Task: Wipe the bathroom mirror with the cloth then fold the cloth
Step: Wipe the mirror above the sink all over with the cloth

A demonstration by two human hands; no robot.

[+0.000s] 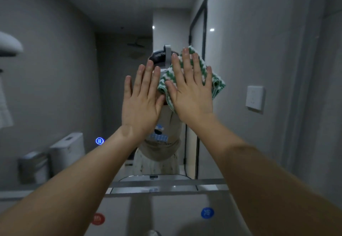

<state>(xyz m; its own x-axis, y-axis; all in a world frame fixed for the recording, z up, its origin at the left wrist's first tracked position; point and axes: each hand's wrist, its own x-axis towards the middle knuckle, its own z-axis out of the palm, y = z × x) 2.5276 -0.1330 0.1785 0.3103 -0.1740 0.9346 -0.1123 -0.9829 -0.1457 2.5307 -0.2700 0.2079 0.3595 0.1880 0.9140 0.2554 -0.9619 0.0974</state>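
Mirror (55, 87) glass is faced by both raised hands; the left hand (142, 98) is spread flat, holding nothing; just beside it, the green-and-white cloth (214, 84) is pressed against the glass under the right hand (190, 91), fingers straight.

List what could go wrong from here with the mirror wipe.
1. The left hand lies bare and flat at the mirror, so it may leave prints on the glass.
2. The right hand only presses the cloth with straight fingers; the bunched cloth might slip and drop toward the basin below.
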